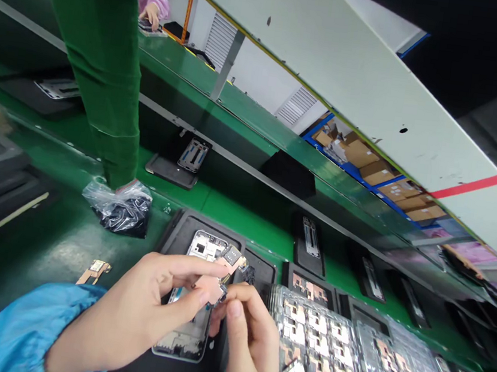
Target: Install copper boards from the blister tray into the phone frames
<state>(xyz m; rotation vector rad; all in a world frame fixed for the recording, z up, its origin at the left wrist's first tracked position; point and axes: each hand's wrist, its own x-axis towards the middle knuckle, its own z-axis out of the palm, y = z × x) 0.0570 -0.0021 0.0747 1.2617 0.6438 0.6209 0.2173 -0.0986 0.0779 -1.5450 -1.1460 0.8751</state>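
Note:
My left hand (144, 300) pinches a phone circuit board (210, 289) between thumb and fingers. The board carries copper-coloured foil and a metal card slot at its top. Close against the board's right edge is my right hand (248, 337), its thumb and forefinger pressed together by a small black part (223, 293). What those fingers grip is hidden. Below both hands lies an open phone frame (183, 347), silver-rimmed, in a black foam tray (183, 217). Small black parts (248, 274) sit in the tray's compartment right of the frame.
Clear plastic trays (277, 301) with several copper-foiled boards stand at right. A loose board (95, 271) lies at left, near a plastic bag of black parts (125, 210). Behind runs a green conveyor (219, 206) bearing phone frames. A green-wrapped post (103, 72) rises at left; a co-worker's hand (150, 15) is beyond.

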